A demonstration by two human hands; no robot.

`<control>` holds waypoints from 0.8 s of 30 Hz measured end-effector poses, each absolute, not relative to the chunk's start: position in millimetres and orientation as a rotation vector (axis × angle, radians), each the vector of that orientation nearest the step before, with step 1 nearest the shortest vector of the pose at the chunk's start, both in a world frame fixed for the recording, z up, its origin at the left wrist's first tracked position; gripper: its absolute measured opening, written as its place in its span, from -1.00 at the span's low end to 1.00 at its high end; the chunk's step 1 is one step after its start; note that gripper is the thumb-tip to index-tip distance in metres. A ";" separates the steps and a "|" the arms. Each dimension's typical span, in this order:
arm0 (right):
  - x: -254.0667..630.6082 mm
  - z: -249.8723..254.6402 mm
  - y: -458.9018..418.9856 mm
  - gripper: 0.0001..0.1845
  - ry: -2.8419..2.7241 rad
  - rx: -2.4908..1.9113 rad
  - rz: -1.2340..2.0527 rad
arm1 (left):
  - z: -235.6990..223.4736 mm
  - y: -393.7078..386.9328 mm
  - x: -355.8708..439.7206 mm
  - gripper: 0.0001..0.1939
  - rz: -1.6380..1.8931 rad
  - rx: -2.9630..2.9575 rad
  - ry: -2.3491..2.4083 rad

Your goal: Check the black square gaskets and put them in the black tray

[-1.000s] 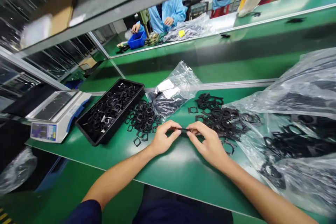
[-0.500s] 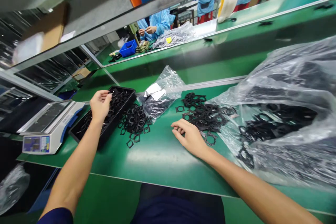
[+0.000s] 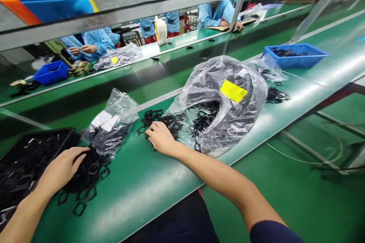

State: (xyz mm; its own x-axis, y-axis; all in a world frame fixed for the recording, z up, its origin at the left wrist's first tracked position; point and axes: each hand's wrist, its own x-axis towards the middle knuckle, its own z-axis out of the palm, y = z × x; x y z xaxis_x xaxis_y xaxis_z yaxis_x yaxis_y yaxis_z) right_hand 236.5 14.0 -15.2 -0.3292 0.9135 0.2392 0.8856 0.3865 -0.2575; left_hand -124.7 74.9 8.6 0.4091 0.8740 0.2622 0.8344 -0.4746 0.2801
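black rubber gaskets (image 3: 168, 122) lie in loose heaps on the green workbench (image 3: 137, 182). the right hand (image 3: 161, 138) rests on 1 heap, fingers slightly apart; the left hand (image 3: 61, 169) lies on another, fingers together, beside the black tray (image 3: 48, 131) and clear bag (image 3: 114, 115). neither looks clamped on a gasket. a careless sweep could knock gaskets off the bench edge.

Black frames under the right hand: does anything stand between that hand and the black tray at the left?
Yes. Between the right hand and the black tray lie a clear plastic bag of black parts and, nearer the tray, a loose pile of black frames under the left hand.
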 end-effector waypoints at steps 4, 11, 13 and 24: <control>234.5 -12.4 10.2 -0.78 -2.311 -1.562 0.109 | 17.5 75.2 -126.6 -0.88 0.561 2.549 1.590; 231.8 -11.4 8.0 -0.82 -2.253 -1.492 0.101 | 27.0 60.1 -132.9 -0.88 0.540 2.588 1.581; 230.7 -12.5 7.3 -0.83 -2.217 -1.465 0.112 | 33.5 56.4 -130.0 -0.85 0.484 2.587 1.660; 224.2 -15.5 3.7 -0.90 -1.924 -1.186 0.239 | 56.3 56.6 -131.6 -0.87 0.376 2.512 1.956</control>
